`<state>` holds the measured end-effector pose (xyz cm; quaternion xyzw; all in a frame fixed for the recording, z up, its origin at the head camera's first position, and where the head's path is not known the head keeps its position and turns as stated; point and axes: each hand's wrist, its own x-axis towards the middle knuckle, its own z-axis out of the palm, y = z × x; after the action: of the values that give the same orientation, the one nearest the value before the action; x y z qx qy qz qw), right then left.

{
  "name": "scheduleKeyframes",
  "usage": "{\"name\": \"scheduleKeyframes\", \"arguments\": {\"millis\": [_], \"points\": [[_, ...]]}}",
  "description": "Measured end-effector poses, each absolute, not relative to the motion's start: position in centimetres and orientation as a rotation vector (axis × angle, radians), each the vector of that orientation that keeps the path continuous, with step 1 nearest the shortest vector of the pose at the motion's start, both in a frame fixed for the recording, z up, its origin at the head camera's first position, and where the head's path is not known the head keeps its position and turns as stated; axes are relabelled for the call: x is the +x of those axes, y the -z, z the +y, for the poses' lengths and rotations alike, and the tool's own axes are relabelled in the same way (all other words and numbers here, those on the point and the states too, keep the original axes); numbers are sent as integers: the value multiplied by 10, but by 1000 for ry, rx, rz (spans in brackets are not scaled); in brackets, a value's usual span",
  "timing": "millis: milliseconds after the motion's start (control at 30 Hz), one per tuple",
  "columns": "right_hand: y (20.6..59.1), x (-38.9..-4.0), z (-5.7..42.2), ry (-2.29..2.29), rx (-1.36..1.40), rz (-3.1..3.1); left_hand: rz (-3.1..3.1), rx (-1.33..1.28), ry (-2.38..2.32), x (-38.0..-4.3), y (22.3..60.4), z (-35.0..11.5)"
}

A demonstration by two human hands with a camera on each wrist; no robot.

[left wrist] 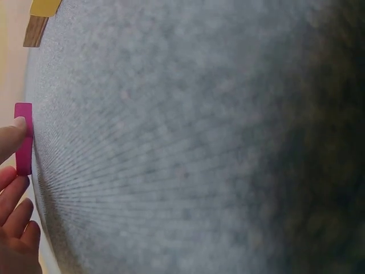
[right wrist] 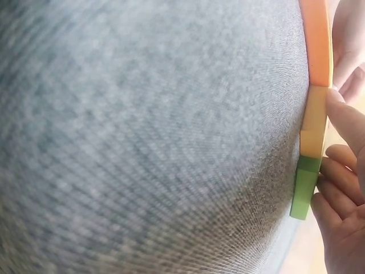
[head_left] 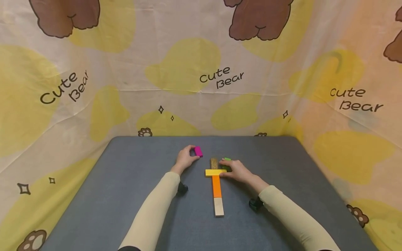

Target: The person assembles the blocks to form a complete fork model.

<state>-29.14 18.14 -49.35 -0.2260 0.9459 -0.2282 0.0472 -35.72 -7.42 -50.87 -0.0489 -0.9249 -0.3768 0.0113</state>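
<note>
My left hand (head_left: 184,160) pinches a magenta block (head_left: 198,151) between thumb and fingers, at the far part of the table. In the left wrist view the thumb lies across the magenta block (left wrist: 24,154). My right hand (head_left: 239,171) grips a green block (head_left: 227,159), partly hidden by its fingers. Its thumb touches the right end of a yellow block (head_left: 211,172). That yellow block lies crosswise between a brown wood-grain block (head_left: 214,162) and an orange block (head_left: 216,186). In the right wrist view, fingers rest along the green block (right wrist: 305,191) beside the yellow one.
A pale wooden block (head_left: 218,207) continues the line below the orange one, toward me. All of them lie on a grey cloth-covered table (head_left: 110,209). A printed curtain (head_left: 182,62) stands behind the table and along both sides.
</note>
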Motion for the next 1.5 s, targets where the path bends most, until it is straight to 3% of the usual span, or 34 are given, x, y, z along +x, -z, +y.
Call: {"name": "scheduleKeyframes", "arguments": {"millis": [1500], "points": [[493, -292, 180, 708, -675, 2876, -2736, -318, 1349, -317, 490, -64]]}}
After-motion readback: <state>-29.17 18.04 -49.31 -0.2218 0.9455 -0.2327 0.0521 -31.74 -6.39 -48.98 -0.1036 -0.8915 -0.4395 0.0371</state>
